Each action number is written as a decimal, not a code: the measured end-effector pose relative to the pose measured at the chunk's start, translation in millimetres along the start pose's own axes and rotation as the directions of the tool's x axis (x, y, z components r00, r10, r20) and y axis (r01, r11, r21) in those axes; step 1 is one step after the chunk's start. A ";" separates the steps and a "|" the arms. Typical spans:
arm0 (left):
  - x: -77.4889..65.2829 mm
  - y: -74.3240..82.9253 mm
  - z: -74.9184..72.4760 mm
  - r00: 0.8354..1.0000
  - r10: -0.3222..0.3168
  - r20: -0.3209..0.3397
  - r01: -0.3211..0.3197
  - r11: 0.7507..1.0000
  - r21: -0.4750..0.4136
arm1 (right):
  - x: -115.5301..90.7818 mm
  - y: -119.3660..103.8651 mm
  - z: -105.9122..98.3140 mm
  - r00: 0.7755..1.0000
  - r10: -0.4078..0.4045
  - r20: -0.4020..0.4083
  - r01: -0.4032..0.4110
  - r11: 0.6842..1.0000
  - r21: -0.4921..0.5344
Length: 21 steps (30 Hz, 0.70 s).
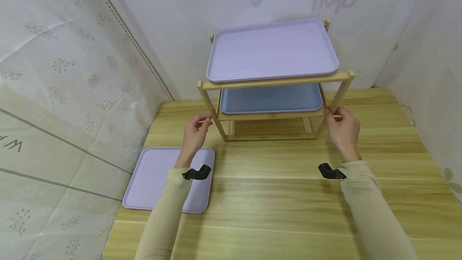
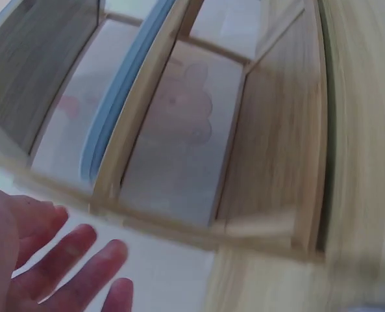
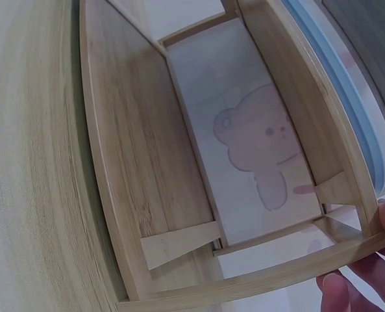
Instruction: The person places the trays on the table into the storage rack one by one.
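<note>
A wooden shelf rack (image 1: 274, 81) with several levels stands at the back of the table. A lilac tray (image 1: 272, 51) lies on its top, and a blue tray (image 1: 270, 99) on the shelf below. My right hand (image 1: 343, 130) pinches the rack's front right post between thumb and fingers; in the right wrist view the fingertips (image 3: 338, 289) reach behind the wood. Beside the front left post is my left hand (image 1: 195, 132). Its fingers (image 2: 91, 270) are spread and slightly bent in the left wrist view, apart from the frame and holding nothing.
Another lilac tray (image 1: 155, 176) lies on the wooden table (image 1: 274, 212) at the left, partly under my left forearm. Printed cloth (image 1: 65, 91) hangs along the left side, with pale walls behind and to the right. Black straps (image 1: 196, 172) circle my wrists.
</note>
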<state>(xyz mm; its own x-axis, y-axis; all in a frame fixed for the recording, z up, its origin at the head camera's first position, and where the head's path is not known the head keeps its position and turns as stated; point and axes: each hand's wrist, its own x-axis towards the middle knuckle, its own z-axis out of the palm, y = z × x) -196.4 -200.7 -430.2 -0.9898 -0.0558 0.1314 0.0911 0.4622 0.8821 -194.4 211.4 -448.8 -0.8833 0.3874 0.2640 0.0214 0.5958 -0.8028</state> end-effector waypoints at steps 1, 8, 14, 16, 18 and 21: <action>-2.6 -5.3 -4.5 1.000 -0.016 -0.007 0.016 1.000 0.015 | -0.1 0.0 0.1 1.000 0.002 0.000 -0.002 1.000 0.003; -30.0 -51.3 -54.7 0.972 -0.198 -0.127 0.215 0.966 0.142 | -0.5 0.7 1.0 1.000 -0.011 -0.022 0.012 1.000 0.020; -65.1 -95.8 -106.1 0.927 -0.215 -0.308 0.330 0.857 0.396 | -0.9 1.4 1.1 0.999 -0.018 -0.028 0.019 1.000 0.025; -78.9 -106.7 -120.0 0.914 -0.226 -0.336 0.365 0.821 0.440 | -0.8 1.6 1.2 0.999 -0.020 -0.028 0.021 0.999 0.027; -92.0 -114.6 -131.3 0.901 -0.249 -0.355 0.399 0.795 0.457 | -0.6 1.7 1.2 1.000 -0.019 -0.024 0.020 0.999 0.030; -106.6 -124.9 -143.1 0.898 -0.272 -0.346 0.419 0.765 0.488 | -0.2 2.0 0.8 1.000 -0.013 -0.019 0.014 0.999 0.030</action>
<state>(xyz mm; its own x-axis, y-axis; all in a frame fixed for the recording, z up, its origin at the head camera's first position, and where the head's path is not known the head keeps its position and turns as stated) -86.5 -379.2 -489.6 -0.8757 -0.4816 0.0349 -0.3990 0.7625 0.5093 -194.5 212.0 -450.9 -0.8747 0.3926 0.2844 -0.0050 0.5793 -0.8151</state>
